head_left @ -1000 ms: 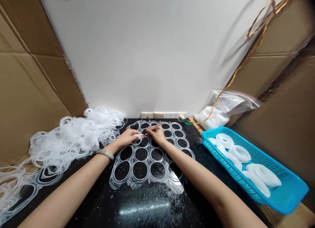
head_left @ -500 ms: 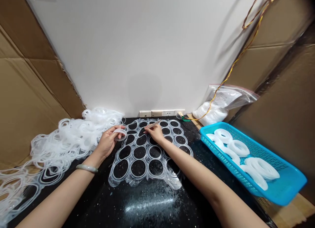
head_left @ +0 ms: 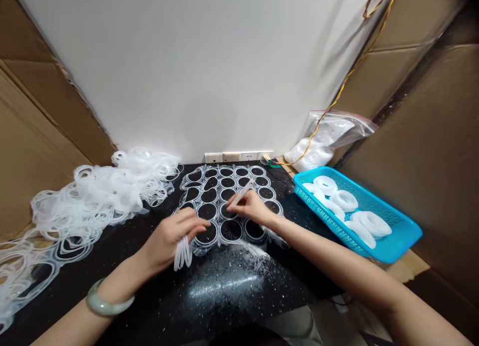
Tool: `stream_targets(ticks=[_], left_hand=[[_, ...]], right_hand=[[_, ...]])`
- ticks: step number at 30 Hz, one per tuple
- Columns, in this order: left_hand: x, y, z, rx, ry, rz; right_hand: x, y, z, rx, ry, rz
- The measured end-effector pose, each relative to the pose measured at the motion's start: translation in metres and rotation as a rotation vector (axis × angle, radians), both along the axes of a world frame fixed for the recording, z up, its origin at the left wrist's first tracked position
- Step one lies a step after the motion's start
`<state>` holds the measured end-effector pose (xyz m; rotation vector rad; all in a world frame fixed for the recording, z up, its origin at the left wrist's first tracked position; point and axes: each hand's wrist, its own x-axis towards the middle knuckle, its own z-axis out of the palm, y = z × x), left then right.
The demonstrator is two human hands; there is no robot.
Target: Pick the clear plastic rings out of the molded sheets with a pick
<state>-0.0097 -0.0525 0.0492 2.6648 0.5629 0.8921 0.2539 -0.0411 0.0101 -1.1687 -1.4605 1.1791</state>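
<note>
A translucent plastic sheet [head_left: 228, 191] with rows of round holes lies on the black speckled table [head_left: 224, 291]. My left hand [head_left: 170, 241], with a pale green bangle on its wrist, is closed round a small stack of white rings [head_left: 182, 252] at the sheet's near left corner. My right hand [head_left: 252, 206] rests on the sheet's near right part, pinching a thin pale stick-like tool [head_left: 242, 192] that points up and away.
A heap of punched-out translucent sheets [head_left: 93, 196] fills the left side. A blue basket [head_left: 389, 241] with stacks of white rings stands at the right. A clear zip bag [head_left: 322, 141] of white pieces, wall sockets [head_left: 232, 156] and cardboard walls ring the table.
My left hand came back toward me from the sheet's far left, now holding a stack of rings at the near corner. My right hand also moved nearer. The view tilted down.
</note>
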Motion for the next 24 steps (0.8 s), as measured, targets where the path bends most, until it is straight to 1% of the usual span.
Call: stream_targets(ticks=[1, 2, 3, 5, 7, 9, 11, 13, 18, 24], left_hand=[[0.004, -0.005, -0.005, -0.043, 0.077, -0.083], [0.008, -0.009, -0.010, -0.074, 0.140, -0.138], [0.011, -0.012, -0.015, -0.100, 0.190, -0.167], [0.016, -0.013, -0.024, -0.140, 0.237, -0.171], [0.021, -0.007, -0.029, -0.165, 0.237, -0.145], [0.027, 0.001, -0.031, -0.165, 0.229, -0.123], [0.032, 0.008, -0.034, -0.147, 0.231, -0.108], [0.035, 0.012, -0.038, -0.123, 0.246, -0.094], [0.037, 0.012, -0.050, -0.032, 0.262, -0.081], [0.037, 0.011, -0.055, 0.013, 0.242, -0.069]], right_hand=[[0.002, -0.014, -0.002, -0.021, -0.012, 0.018], [0.003, -0.026, -0.003, -0.031, -0.022, 0.026], [0.005, -0.034, -0.004, -0.027, -0.034, 0.026], [0.008, -0.039, -0.005, 0.000, -0.051, -0.008], [0.010, -0.031, -0.004, 0.022, -0.046, -0.058], [0.010, -0.018, -0.003, 0.014, -0.013, -0.079], [0.007, -0.006, -0.003, 0.003, 0.015, -0.070], [0.003, -0.001, -0.008, -0.001, 0.013, -0.051], [-0.003, -0.005, -0.022, -0.015, -0.037, -0.064], [-0.003, -0.008, -0.023, -0.002, -0.069, -0.077]])
